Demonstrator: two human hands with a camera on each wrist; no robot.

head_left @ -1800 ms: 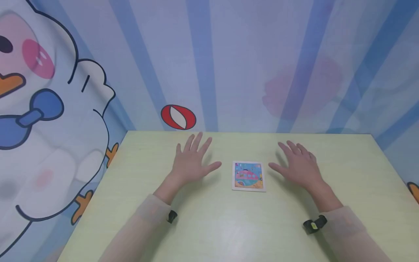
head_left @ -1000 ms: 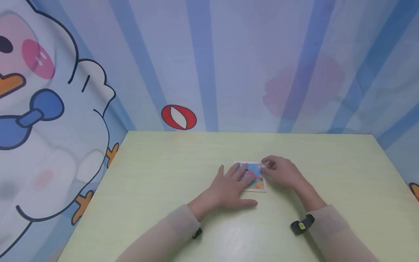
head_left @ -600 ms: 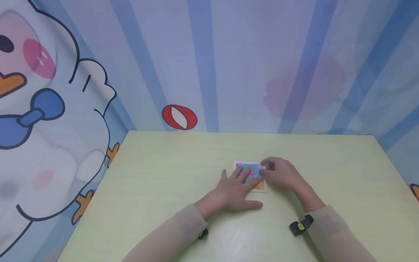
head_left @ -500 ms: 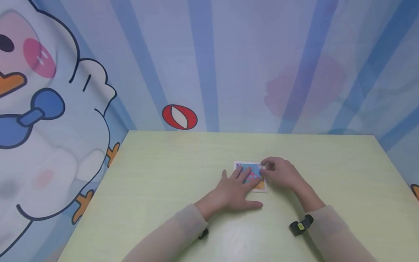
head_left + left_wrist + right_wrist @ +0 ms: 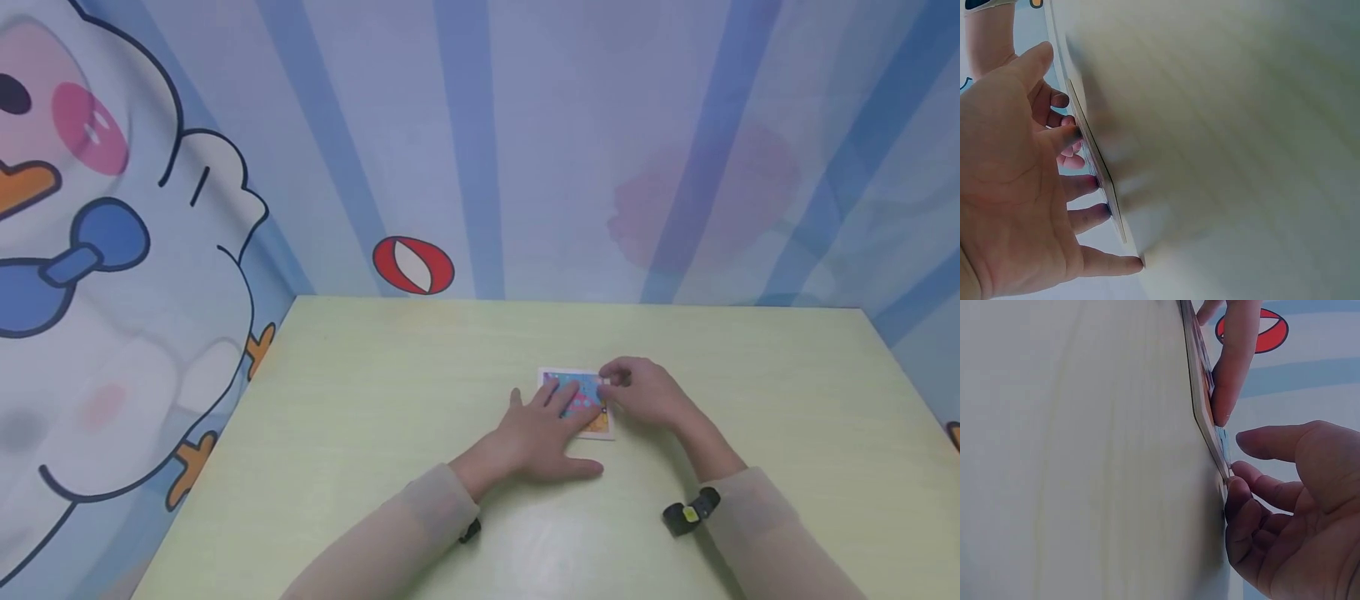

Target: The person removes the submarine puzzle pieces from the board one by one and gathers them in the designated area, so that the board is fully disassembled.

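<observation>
A small square picture board [image 5: 552,375] with a pale border and a colourful print lies flat on the table. My left hand [image 5: 542,442] rests on it with fingers spread, several fingertips pressing the printed face in the left wrist view. Its thumb lies off the board on the near side. My right hand [image 5: 651,393] is at the far right corner, fingers bent. In the right wrist view, curled fingertips [image 5: 1238,490] meet the corner of the board [image 5: 1199,403], while the thumb is held a little apart above it. Whether the corner is gripped is unclear.
The pale wooden table [image 5: 360,375] stretches out on all sides of the board. Behind it hangs a blue striped cloth [image 5: 555,150] with a printed red ball and a large cartoon bird at left. Each wrist wears a small black device [image 5: 690,512].
Both hands were spread on either side of the board. They came inward: the left settled on its face, the right curled at its far right corner. Over the last half second they barely moved.
</observation>
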